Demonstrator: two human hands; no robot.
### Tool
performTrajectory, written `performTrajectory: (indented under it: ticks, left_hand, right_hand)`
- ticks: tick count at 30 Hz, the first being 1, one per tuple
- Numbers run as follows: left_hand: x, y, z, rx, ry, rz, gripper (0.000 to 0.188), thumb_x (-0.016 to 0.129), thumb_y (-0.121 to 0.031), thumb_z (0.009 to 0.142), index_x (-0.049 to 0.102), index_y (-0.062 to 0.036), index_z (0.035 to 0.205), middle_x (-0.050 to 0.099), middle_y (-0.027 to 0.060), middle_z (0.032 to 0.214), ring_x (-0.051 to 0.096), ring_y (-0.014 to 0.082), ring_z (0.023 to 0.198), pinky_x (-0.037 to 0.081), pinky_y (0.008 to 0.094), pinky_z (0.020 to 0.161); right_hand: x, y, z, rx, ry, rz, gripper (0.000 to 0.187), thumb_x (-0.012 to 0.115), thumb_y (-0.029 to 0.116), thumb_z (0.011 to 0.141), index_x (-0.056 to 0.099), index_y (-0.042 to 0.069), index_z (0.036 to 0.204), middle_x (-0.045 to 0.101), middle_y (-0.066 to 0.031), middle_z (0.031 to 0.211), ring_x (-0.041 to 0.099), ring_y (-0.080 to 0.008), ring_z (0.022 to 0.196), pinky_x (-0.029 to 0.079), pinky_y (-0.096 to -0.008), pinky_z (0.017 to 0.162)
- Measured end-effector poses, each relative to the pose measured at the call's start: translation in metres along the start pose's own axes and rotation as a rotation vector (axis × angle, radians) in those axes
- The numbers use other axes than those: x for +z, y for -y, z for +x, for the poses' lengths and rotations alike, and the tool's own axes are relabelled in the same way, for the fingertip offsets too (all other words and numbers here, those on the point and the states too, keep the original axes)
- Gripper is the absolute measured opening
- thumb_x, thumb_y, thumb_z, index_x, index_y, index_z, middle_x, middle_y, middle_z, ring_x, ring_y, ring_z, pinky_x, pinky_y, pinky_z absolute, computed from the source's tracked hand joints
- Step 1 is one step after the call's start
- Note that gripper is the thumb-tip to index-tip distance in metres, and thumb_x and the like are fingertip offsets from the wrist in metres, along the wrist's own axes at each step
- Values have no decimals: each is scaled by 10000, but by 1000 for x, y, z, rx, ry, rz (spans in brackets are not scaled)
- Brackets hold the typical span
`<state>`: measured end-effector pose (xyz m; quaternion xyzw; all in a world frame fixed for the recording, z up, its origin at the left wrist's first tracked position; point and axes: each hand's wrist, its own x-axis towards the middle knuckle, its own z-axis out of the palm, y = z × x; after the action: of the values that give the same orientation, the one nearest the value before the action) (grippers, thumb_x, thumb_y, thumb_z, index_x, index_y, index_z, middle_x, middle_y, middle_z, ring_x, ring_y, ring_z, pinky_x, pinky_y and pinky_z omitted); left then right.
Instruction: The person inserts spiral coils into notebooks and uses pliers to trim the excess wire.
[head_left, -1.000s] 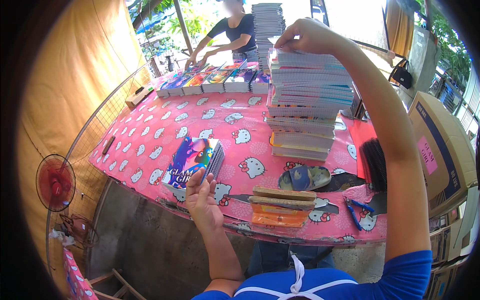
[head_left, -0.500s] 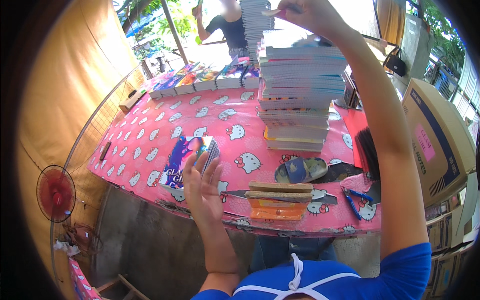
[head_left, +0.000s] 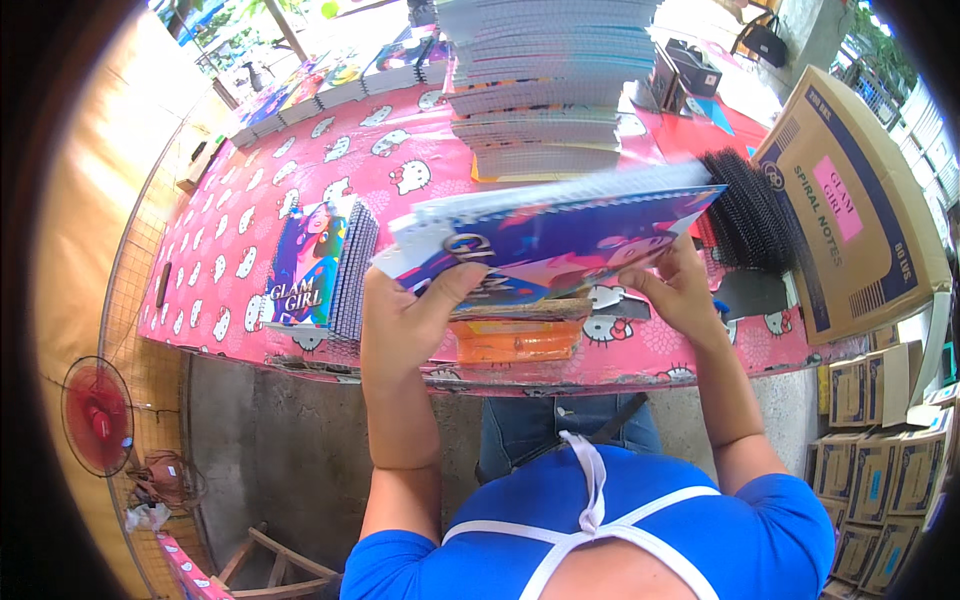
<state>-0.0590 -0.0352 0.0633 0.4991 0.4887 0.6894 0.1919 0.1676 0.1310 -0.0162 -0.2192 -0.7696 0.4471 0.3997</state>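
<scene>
My left hand [head_left: 408, 315] and my right hand [head_left: 682, 295] grip a notebook [head_left: 570, 245] by its two ends, thumbs on the near side. Its blue and purple illustrated cover faces me, and a row of punched holes runs along its upper edge. It is tilted above a wooden block with an orange front [head_left: 515, 338], partly hiding it. Left of my left hand, a small stack of spiral notebooks [head_left: 305, 262] lies on the pink patterned tablecloth [head_left: 215, 265]. Behind the held notebook rises a tall stack of page blocks [head_left: 540, 100].
Black spiral coils [head_left: 752, 215] lie in a heap beyond my right hand, beside a large cardboard box [head_left: 845, 200]. Smaller boxes [head_left: 875, 465] are piled at the lower right. Notebook rows [head_left: 345, 82] line the table's far left. A red fan [head_left: 98, 415] stands at the left.
My right hand has come down from the top of the tall stack with a notebook. My left hand, open before near the small stack, now holds its other end. The view has tilted down.
</scene>
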Motion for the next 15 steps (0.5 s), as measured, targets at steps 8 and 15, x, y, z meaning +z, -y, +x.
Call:
performTrajectory:
  ticks: [8,15]
  left_hand:
    - [-3,24,-15,-12,-124,7,431,736,58,733,563,8,1124,619,110,1109,564,163,1019,440,302,884]
    - [8,40,-30,-20,-241,9,748,758,-38,721,357,-44,1352,498,130,1279,485,254,1191,362,383,1001]
  right_hand:
    - [24,-32,-35,-10,-13,-100,280,615,-74,803,535,-28,1068,690,-148,853,686,-215,808,530,-314,705]
    - [39,-31,-47,134,159,-274,342,596,-47,807,492,-15,1132,627,-212,1053,645,-317,950,509,-378,769]
